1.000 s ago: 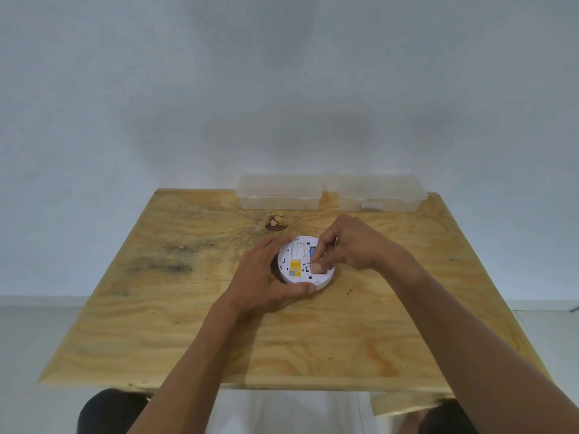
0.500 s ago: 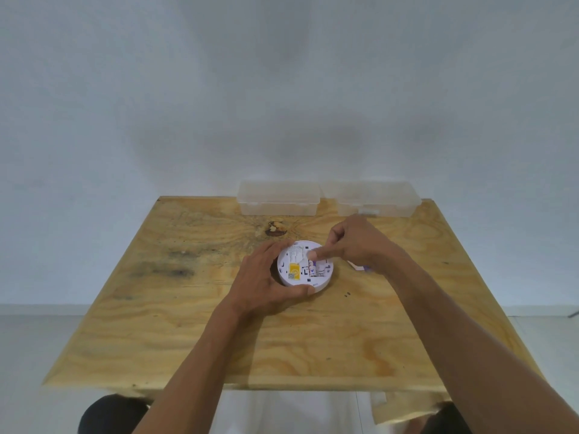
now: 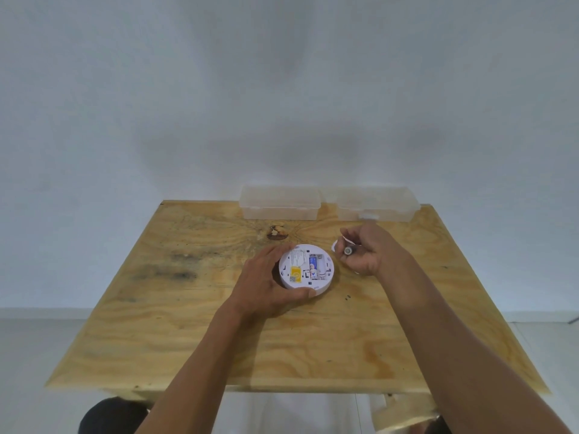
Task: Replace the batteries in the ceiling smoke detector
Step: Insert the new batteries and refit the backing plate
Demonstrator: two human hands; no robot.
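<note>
Since half a second ago the right hand (image 3: 363,256) has come away from the smoke detector (image 3: 306,266) and now sits just to its right above the desk (image 3: 188,339), its grip curled round a battery (image 3: 348,250) whose round metal end faces toward the camera. Beside those fingers a small white piece (image 3: 334,245) shows; it may be the compartment cover, though I cannot tell. The left hand (image 3: 266,286) has stayed, its fingers and thumb wrapped round the detector's rim, holding it flat and back-up near the desk's middle. In the open bay one blue battery (image 3: 313,265) lies with its long axis running away from the camera, and the slot to its right looks vacant. To do this step well, I judge the held cell should be turned parallel to the blue one, polarity checked against the bay's marks, spring end seated first, then pressed down while the left hand keeps the housing from sliding. Two clear plastic boxes (image 3: 280,203) stand at the far edge.
</note>
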